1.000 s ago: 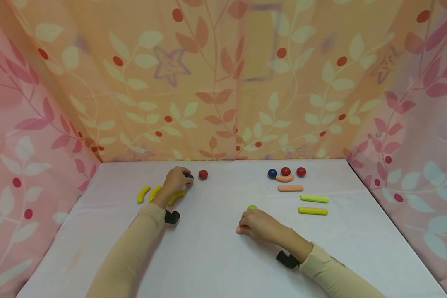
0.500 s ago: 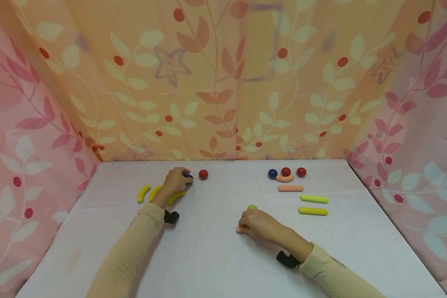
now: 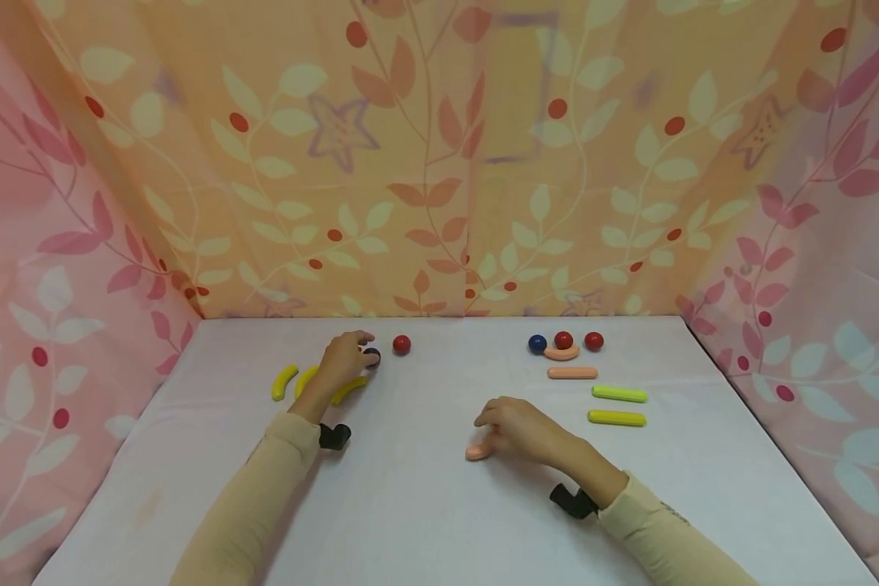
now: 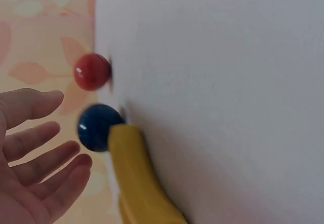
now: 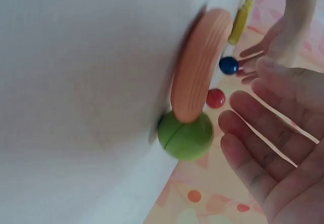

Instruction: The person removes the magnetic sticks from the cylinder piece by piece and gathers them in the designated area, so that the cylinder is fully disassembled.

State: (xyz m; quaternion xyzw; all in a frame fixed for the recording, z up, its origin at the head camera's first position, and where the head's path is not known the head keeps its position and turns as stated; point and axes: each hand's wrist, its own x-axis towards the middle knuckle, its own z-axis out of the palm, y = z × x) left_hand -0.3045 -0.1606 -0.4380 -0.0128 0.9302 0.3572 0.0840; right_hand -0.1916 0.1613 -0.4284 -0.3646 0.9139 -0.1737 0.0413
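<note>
My left hand (image 3: pixel 343 356) is over the back left of the table with its fingers spread. Right by its fingertips sits a blue ball (image 4: pixel 98 127), and a toy banana (image 4: pixel 136 176) lies against the ball. A red ball (image 3: pixel 401 345) stands just to their right. Nearer the front, my right hand (image 3: pixel 523 427) hovers with loosely extended fingers beside a curved, ribbed orange sausage-shaped piece (image 5: pixel 200 67). One end of that piece meets a green ball (image 5: pixel 186 137), which my hand hides in the head view. Neither hand holds anything.
Toy bananas (image 3: pixel 284 382) lie under and beside my left wrist. At the back right are a blue ball (image 3: pixel 537 344), two red balls, a curved orange piece (image 3: pixel 561 354) and a straight orange stick (image 3: pixel 572 373). Yellow-green (image 3: pixel 618 394) and yellow (image 3: pixel 616 417) sticks lie nearer. Patterned cloth walls enclose the table.
My left fingers have opened away from the blue ball. My right hand has let go of the orange piece and lifted slightly, now covering the green ball in the head view.
</note>
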